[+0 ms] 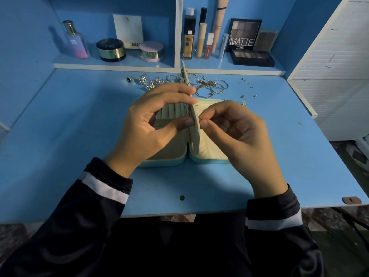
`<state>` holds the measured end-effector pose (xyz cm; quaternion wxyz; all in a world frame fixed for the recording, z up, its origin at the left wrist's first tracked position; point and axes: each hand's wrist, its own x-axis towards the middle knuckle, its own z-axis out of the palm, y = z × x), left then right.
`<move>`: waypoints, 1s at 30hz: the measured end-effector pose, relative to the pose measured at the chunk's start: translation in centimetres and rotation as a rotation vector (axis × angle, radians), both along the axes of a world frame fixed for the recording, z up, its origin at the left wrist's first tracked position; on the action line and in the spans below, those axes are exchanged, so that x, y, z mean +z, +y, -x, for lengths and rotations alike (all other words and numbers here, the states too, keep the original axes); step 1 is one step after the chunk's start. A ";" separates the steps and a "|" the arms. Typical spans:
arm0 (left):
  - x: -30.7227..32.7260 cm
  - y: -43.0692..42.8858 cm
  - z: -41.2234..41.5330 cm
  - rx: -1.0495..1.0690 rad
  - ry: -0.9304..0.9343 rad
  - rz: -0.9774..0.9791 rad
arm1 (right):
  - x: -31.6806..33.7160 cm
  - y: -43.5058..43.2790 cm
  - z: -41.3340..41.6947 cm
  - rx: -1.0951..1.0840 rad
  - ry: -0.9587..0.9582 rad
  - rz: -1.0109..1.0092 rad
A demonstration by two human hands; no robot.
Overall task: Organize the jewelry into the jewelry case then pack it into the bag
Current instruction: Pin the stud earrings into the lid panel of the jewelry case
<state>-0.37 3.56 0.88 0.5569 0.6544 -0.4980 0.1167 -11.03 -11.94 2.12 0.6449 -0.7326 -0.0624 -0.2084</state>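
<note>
Now left hand [151, 124], right hand [235, 132] on jewelry case flap [195, 137].

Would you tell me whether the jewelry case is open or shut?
Open: the case lies spread flat, both lined halves showing, its flap raised between them.

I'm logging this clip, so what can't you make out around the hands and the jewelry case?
Head view:
Whether the right hand pinches anything at the flap: too small, covered by fingertips.
The jewelry case, left half: mostly behind the left hand.
The jewelry pile: tangled, too small to count.
The bag: outside the frame.
</note>
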 end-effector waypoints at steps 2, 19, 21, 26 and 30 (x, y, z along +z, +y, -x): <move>0.0 0.0 0.0 0.003 0.002 0.005 | 0.0 0.0 -0.1 0.002 -0.008 0.045; -0.2 -0.1 -0.1 -0.002 0.023 0.012 | -0.3 -0.2 -0.4 -0.003 -0.039 0.084; -0.1 0.0 -0.1 -0.001 0.022 0.010 | -0.4 -0.1 -0.4 -0.005 -0.035 0.055; -0.2 -0.1 -0.2 -0.016 0.033 0.017 | -0.5 -0.1 -0.5 -0.028 -0.037 0.096; -0.2 -0.1 -0.2 -0.023 0.039 0.018 | -0.4 -0.2 -0.6 -0.066 -0.066 0.167</move>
